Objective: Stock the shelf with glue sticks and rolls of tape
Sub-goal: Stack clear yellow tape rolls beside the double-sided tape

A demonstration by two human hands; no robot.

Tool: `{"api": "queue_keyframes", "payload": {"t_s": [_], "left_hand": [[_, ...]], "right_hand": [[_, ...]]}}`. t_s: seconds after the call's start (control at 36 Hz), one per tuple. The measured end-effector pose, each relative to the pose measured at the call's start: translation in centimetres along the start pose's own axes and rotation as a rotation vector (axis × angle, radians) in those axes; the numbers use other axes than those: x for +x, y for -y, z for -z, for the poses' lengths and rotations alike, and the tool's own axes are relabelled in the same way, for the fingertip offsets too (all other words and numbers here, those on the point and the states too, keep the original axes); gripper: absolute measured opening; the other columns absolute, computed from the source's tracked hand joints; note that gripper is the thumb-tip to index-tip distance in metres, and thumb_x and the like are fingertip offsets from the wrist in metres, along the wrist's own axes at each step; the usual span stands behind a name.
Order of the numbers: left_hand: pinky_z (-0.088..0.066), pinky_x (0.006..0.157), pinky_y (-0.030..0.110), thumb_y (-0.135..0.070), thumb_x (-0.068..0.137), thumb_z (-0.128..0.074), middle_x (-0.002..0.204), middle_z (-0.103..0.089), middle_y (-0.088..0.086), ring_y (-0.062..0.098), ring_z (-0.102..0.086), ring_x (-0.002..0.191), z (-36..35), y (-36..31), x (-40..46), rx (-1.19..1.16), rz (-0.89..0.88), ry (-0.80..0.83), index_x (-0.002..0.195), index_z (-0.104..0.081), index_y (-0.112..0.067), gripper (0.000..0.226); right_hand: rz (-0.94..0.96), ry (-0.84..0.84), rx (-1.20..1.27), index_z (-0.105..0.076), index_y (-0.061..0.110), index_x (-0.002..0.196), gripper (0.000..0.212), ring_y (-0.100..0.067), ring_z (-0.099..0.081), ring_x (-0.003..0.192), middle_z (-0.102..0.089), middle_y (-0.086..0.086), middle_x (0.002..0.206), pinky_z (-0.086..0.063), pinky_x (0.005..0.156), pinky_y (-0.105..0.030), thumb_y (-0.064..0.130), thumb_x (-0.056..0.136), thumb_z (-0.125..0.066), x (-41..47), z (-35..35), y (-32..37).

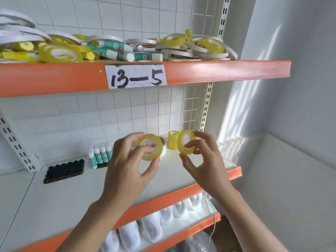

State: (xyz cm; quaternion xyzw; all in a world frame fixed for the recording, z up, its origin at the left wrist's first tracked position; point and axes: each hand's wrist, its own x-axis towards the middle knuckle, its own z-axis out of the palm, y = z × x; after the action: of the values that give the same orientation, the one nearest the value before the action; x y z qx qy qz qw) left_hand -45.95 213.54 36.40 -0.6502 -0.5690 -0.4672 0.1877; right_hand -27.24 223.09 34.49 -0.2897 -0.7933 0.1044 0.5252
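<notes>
My left hand (127,166) grips a yellow tape roll (151,150) by its rim over the middle shelf (76,200). My right hand (203,164) pinches a second yellow tape roll (187,144) held on edge. A stack of yellow tape rolls (172,142) stands upright at the back of this shelf between my hands, and a white roll (163,149) shows partly behind the left roll. Several glue sticks (99,155) stand upright at the back left, beside a black holder tray (64,170) with round holes.
The upper shelf (54,77), labelled 13-5 (136,75), holds a loose heap of tape rolls (196,46) and glue sticks (116,50). A lower shelf holds white slippers (151,231). A white wall stands close on the right.
</notes>
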Motion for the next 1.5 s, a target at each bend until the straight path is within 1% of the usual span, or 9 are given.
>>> {"api": "queue_keyframes", "payload": {"t_s": [0.06,0.14,0.28,0.47,0.56,0.69,0.89,1.06,1.5], "left_hand": [[-0.033,0.091,0.011,-0.035,0.080,-0.060,0.114,-0.055,0.006,0.023,-0.052,0.100,-1.0,2.0,-1.2,-0.029,0.037,0.019,0.082,-0.069,-0.010,0.027],[-0.038,0.084,0.018,-0.037,0.078,-0.060,0.110,-0.054,0.005,0.026,-0.056,0.095,-2.7,4.8,-2.9,-0.067,0.099,0.061,0.079,-0.069,-0.010,0.028],[-0.036,0.083,0.019,-0.015,0.070,-0.083,0.107,-0.058,0.009,0.029,-0.056,0.097,-5.2,8.2,-5.2,-0.101,0.180,0.158,0.076,-0.067,-0.010,0.018],[-0.042,0.077,0.026,-0.012,0.067,-0.086,0.102,-0.059,0.007,0.031,-0.055,0.096,-8.0,10.4,-7.6,-0.132,0.262,0.287,0.075,-0.067,-0.010,0.021],[-0.043,0.074,0.027,-0.010,0.064,-0.087,0.100,-0.058,0.008,0.032,-0.055,0.094,-9.1,10.7,-8.3,-0.129,0.278,0.313,0.073,-0.065,-0.010,0.024],[-0.040,0.076,0.026,-0.009,0.066,-0.086,0.102,-0.056,0.009,0.030,-0.052,0.099,-11.2,10.4,-9.0,-0.113,0.336,0.327,0.076,-0.065,-0.008,0.023],[-0.039,0.080,0.025,-0.010,0.069,-0.084,0.107,-0.057,0.010,0.032,-0.052,0.102,-15.9,9.0,-7.9,-0.071,0.430,0.376,0.080,-0.067,-0.006,0.021],[-0.043,0.086,0.033,-0.020,0.074,-0.081,0.109,-0.057,0.006,0.029,-0.051,0.106,-19.8,7.7,-6.9,-0.005,0.534,0.392,0.085,-0.068,-0.008,0.020],[-0.044,0.084,0.037,-0.031,0.083,-0.073,0.106,-0.058,0.003,0.027,-0.051,0.103,-25.5,4.7,-3.8,0.001,0.575,0.396,0.099,-0.066,-0.015,0.023]], "right_hand": [[-0.057,0.039,-0.038,-0.063,0.014,0.096,0.021,0.005,-0.053,0.098,-0.050,0.001,0.125,-0.052,0.077,-0.027,0.015,0.079,-0.077,-1.2,-1.7,-0.7],[-0.126,0.094,-0.097,-0.064,0.017,0.095,0.021,0.010,-0.053,0.088,-0.051,0.003,0.124,-0.052,0.075,-0.028,0.018,0.079,-0.077,-2.4,-4.0,-1.4],[-0.249,0.144,-0.173,-0.065,0.016,0.096,0.020,-0.001,-0.056,0.081,-0.053,0.004,0.121,-0.054,0.074,-0.031,0.022,0.081,-0.076,-3.7,-6.7,-2.4],[-0.377,0.287,-0.229,-0.064,0.012,0.101,0.021,-0.009,-0.052,0.079,-0.054,-0.003,0.119,-0.050,0.081,-0.029,0.021,0.084,-0.072,-5.4,-8.9,-5.0],[-0.411,0.357,-0.261,-0.064,0.011,0.101,0.021,-0.018,-0.056,0.089,-0.056,-0.005,0.119,-0.049,0.084,-0.033,0.020,0.084,-0.072,-5.5,-9.5,-7.3],[-0.430,0.472,-0.329,-0.066,0.010,0.099,0.021,-0.030,-0.052,0.111,-0.060,-0.008,0.118,-0.035,0.088,-0.025,0.017,0.080,-0.074,-5.2,-9.8,-11.7],[-0.437,0.502,-0.362,-0.069,0.010,0.098,0.021,-0.032,-0.051,0.110,-0.062,-0.006,0.118,-0.034,0.085,-0.025,0.020,0.080,-0.071,-4.2,-9.4,-16.8],[-0.415,0.584,-0.374,-0.067,0.016,0.100,0.021,-0.028,-0.048,0.113,-0.061,-0.001,0.117,-0.038,0.090,-0.034,0.031,0.084,-0.065,-2.4,-8.9,-20.2],[-0.413,0.359,-0.213,-0.067,0.008,0.099,0.016,-0.036,-0.051,0.106,-0.063,-0.012,0.106,-0.041,0.089,-0.038,0.020,0.092,-0.059,-2.8,-8.5,-22.6]]}}
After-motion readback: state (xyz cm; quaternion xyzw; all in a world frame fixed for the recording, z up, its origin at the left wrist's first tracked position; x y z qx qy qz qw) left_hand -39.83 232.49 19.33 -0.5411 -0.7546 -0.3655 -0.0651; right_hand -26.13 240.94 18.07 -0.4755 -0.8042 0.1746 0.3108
